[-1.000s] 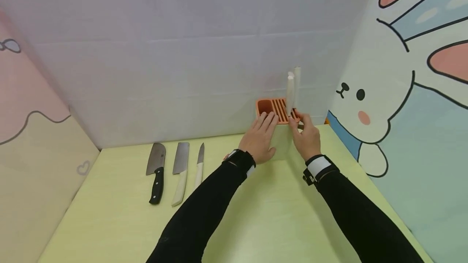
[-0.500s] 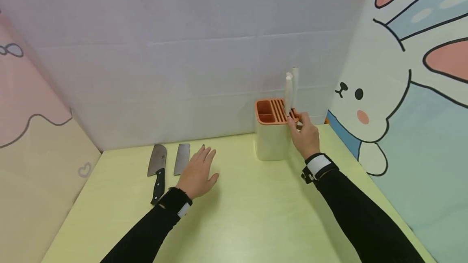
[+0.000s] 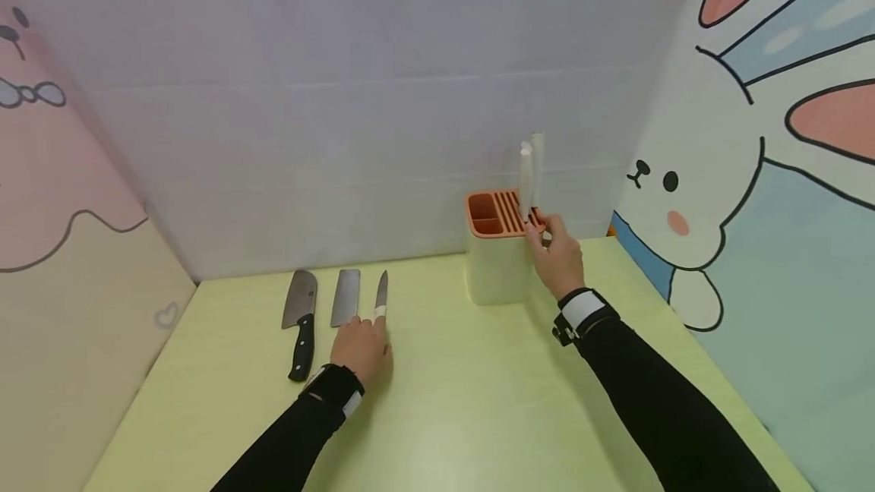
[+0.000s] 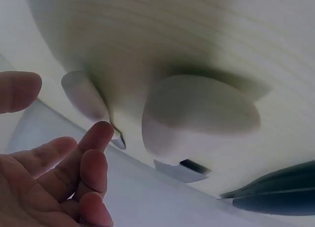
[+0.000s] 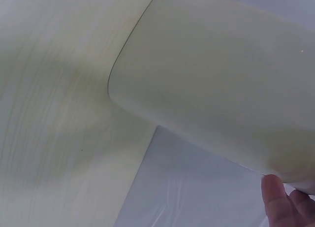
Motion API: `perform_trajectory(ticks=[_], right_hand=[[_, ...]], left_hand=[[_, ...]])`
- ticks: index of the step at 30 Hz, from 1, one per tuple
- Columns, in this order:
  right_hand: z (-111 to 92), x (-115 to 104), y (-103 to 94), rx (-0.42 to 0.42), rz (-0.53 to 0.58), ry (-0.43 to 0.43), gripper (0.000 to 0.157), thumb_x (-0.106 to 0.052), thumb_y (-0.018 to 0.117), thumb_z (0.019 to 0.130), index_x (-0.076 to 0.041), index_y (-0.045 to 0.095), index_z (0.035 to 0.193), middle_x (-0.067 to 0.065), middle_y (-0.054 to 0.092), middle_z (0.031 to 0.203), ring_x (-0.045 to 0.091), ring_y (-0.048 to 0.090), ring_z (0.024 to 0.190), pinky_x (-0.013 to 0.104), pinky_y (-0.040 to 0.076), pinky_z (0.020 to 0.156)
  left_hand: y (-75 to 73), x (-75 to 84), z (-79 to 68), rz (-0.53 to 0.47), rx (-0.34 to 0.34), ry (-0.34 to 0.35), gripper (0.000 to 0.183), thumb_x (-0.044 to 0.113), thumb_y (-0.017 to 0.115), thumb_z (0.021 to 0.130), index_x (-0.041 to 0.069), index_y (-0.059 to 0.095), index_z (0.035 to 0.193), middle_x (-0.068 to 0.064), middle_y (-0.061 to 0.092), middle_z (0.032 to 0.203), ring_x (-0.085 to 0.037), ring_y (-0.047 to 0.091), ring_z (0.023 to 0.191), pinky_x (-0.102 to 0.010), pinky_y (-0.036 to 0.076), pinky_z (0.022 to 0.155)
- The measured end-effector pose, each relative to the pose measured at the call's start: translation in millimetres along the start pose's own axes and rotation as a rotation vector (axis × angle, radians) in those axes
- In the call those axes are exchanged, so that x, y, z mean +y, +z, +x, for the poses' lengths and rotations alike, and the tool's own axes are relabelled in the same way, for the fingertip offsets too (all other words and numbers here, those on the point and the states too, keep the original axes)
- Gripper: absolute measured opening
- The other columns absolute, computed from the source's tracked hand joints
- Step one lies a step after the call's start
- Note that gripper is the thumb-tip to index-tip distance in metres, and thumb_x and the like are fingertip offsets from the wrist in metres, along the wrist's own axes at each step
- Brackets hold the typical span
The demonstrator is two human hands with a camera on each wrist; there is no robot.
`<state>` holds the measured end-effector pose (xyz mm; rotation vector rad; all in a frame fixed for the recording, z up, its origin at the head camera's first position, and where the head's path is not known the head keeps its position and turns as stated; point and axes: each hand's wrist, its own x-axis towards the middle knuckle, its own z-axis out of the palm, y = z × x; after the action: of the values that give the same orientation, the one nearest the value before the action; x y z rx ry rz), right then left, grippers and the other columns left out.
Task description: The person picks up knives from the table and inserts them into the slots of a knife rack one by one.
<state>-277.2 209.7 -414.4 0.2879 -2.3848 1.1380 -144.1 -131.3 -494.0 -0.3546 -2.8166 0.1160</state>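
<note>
In the head view my left hand [image 3: 361, 348] is low over the handles of a white-handled cleaver [image 3: 345, 298] and a small paring knife [image 3: 381, 291]. The left wrist view shows its thumb apart from loosely bent fingers [image 4: 93, 170], with a fingertip by the paring knife's handle [image 4: 87, 96]; whether they touch I cannot tell. At the back right, my right hand [image 3: 557, 258] holds the top right edge of a cream knife holder [image 3: 499, 272] with an orange slotted top. Two white handles [image 3: 525, 182] stand up from its slots.
A black-handled knife [image 3: 302, 340] with a broad blade lies left of the cleaver. Behind the pale yellow table [image 3: 437, 401] rises a white cloth wall [image 3: 383, 135]. A rabbit-printed panel [image 3: 724, 249] borders the right side.
My left hand has left the holder's front, crossed leftward and come down over the paring knife and cleaver handles. My right hand stays at the holder's edge.
</note>
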Motion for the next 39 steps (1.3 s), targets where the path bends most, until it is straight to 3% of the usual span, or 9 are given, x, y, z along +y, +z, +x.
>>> perform_trajectory(ticks=[5,10,15,19,22,27,31,35,39], right_hand=[[-1,-1,0.1,-0.016,-0.005,0.007,0.044,-0.053,0.041,0.096,-0.017,0.049,0.12,0.012,0.06,0.121,0.028,0.063,0.092,0.048,0.054,0.064],[-1,-2,1.0,-0.006,-0.009,0.016,0.046,-0.055,0.041,0.096,-0.017,0.05,0.121,0.012,0.061,0.12,0.028,0.063,0.092,0.048,0.054,0.064],[-1,-1,2.4,-0.002,0.002,-0.003,0.048,-0.054,0.041,0.096,-0.018,0.049,0.126,0.012,0.058,0.125,0.028,0.064,0.091,0.048,0.055,0.065],[-1,0,3.2,0.003,0.009,-0.002,0.049,-0.055,0.04,0.096,-0.021,0.047,0.132,0.011,0.059,0.123,0.027,0.064,0.09,0.048,0.055,0.065],[-1,0,2.9,0.006,0.008,0.004,0.049,-0.055,0.04,0.096,-0.022,0.047,0.131,0.01,0.059,0.123,0.027,0.064,0.09,0.048,0.055,0.065],[-2,-2,1.8,-0.002,0.012,0.008,0.05,-0.056,0.04,0.095,-0.021,0.047,0.131,0.01,0.059,0.123,0.026,0.064,0.09,0.047,0.055,0.064],[-2,-1,1.6,-0.007,0.009,0.007,0.05,-0.056,0.039,0.095,-0.022,0.047,0.131,0.01,0.058,0.124,0.027,0.063,0.091,0.047,0.054,0.063],[-2,0,1.6,-0.004,0.0,0.009,0.05,-0.056,0.039,0.096,-0.023,0.046,0.132,0.009,0.058,0.125,0.027,0.063,0.092,0.047,0.054,0.064],[-1,1,1.6,0.0,0.002,0.01,0.048,-0.055,0.04,0.096,-0.023,0.047,0.131,0.008,0.058,0.127,0.027,0.064,0.091,0.047,0.054,0.064]], left_hand=[[10.7,0.1,1.8,0.029,-0.033,-0.029,0.025,0.024,0.07,0.079,0.004,0.057,0.084,-0.01,0.056,0.063,-0.029,0.052,0.061,-0.041,0.046,0.056],[18.5,-1.6,0.7,0.019,0.007,-0.008,0.014,0.01,0.063,0.081,0.005,0.051,0.076,-0.009,0.052,0.057,-0.026,0.049,0.052,-0.039,0.043,0.047],[16.5,2.4,-4.3,-0.174,0.015,-0.086,0.016,0.01,0.064,0.076,0.006,0.049,0.08,-0.002,0.041,0.048,-0.018,0.039,0.039,-0.033,0.032,0.034],[13.9,8.8,-7.1,-0.346,-0.01,-0.165,0.029,0.014,0.062,0.077,0.006,0.058,0.106,0.001,0.036,0.044,-0.012,0.028,0.037,-0.029,0.02,0.035],[12.1,12.5,-7.3,-0.495,-0.008,-0.232,0.038,0.015,0.061,0.08,0.011,0.062,0.118,-0.001,0.047,0.047,-0.011,0.025,0.038,-0.028,0.018,0.038],[11.8,13.7,-6.7,-0.73,-0.006,-0.325,0.021,0.01,0.059,0.084,0.012,0.071,0.101,-0.006,0.067,0.077,-0.01,0.027,0.041,-0.027,0.026,0.043],[5.4,13.6,-6.1,-0.863,0.012,-0.367,0.016,0.008,0.056,0.086,0.012,0.07,0.093,-0.006,0.068,0.088,-0.011,0.033,0.045,-0.028,0.032,0.048],[-11.6,17.0,-7.1,-0.986,0.07,-0.438,0.017,0.011,0.055,0.087,0.014,0.071,0.091,-0.005,0.066,0.083,-0.013,0.033,0.043,-0.027,0.03,0.043],[-30.9,23.2,-11.2,-1.06,0.118,-0.502,0.016,0.014,0.056,0.088,0.019,0.071,0.089,-0.004,0.066,0.078,-0.014,0.047,0.049,-0.026,0.032,0.04]])
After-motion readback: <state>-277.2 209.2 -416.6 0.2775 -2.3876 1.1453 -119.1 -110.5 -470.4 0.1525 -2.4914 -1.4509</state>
